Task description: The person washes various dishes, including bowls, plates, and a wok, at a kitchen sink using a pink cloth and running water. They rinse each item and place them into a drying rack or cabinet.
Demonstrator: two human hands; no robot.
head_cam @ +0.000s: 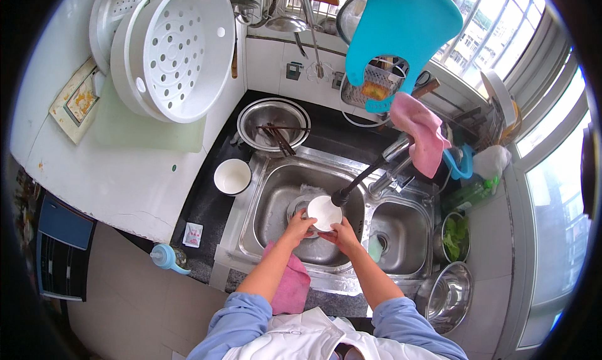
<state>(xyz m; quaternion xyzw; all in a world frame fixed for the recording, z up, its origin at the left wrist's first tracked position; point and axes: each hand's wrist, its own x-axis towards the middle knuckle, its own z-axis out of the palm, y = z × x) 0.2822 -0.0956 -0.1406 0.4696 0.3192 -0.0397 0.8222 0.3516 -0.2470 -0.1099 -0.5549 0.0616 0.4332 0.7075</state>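
Over the large basin of a steel double sink [270, 209], a small white bowl [325, 214] is held between both hands. My left hand [298, 228] grips its left rim, and my right hand [342, 234] grips the lower right side. Just above the bowl hangs the dark flexible nozzle of the faucet [342, 196]; whether water runs is hard to tell. Beneath the bowl, partly hidden, lies a round dish [295, 209] in the basin. A second white bowl [233, 176] stands on the black counter left of the sink.
Chopsticks [278, 136] rest in nested steel bowls [243, 120] behind the sink. A pink cloth [291, 289] drapes over the front edge; another [418, 129] hangs on the faucet. Leafy greens [455, 238] fill a bowl at right, near a steel basin [449, 296]. A blue-lidded bottle [164, 256] stands left.
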